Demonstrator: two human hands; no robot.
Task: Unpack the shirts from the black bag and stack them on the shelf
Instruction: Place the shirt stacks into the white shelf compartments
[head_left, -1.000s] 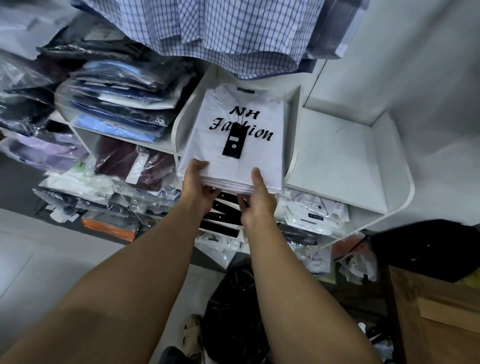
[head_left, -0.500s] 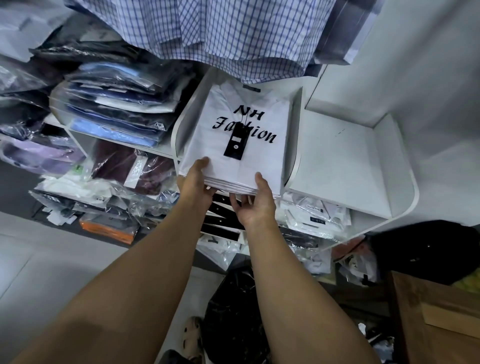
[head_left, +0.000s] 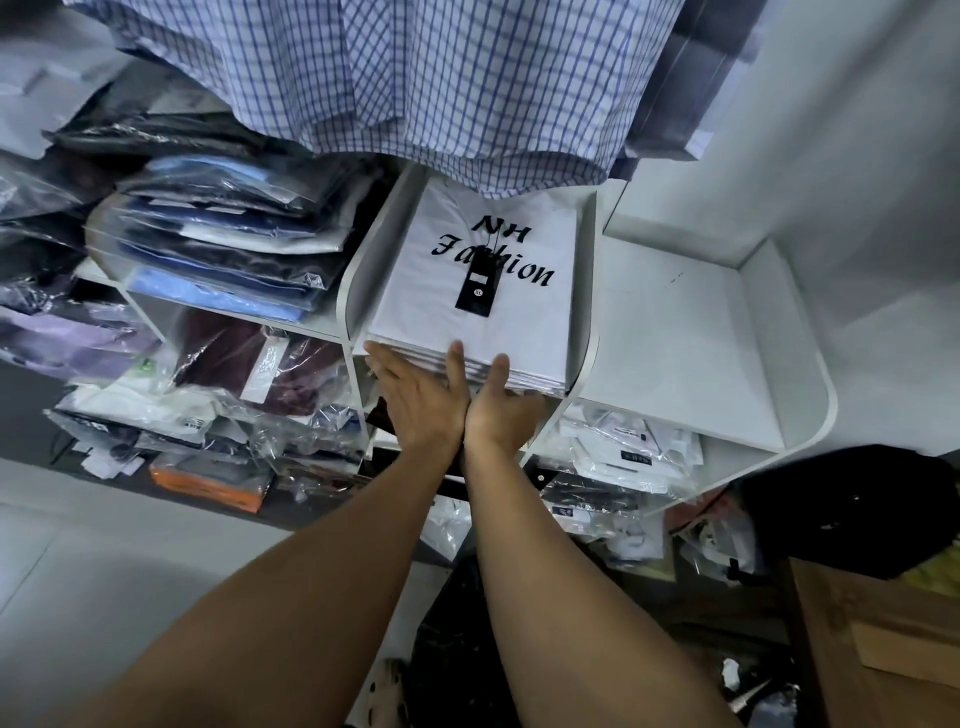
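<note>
A stack of folded white shirts (head_left: 524, 322) printed "NH Fashion", with a black tag on top, lies in the middle compartment of the white shelf (head_left: 587, 332). My left hand (head_left: 415, 395) presses flat with straight fingers against the stack's front edge. My right hand (head_left: 501, 402) sits beside it, wrists together, thumb up against the front edge and fingers under the stack's lower edge. The black bag (head_left: 457, 654) lies on the floor below my forearms, mostly hidden by them.
Bagged shirts (head_left: 228, 244) fill the left compartments and the lower shelves. A checked shirt (head_left: 415, 83) hangs over the shelf top. The right compartment (head_left: 691, 332) holds nothing. A wooden table (head_left: 878, 644) stands at bottom right, and a dark bag (head_left: 852, 514) lies behind it.
Both hands have let go of the stack's corners and come together at its front edge. The stack sits deeper in the compartment than before.
</note>
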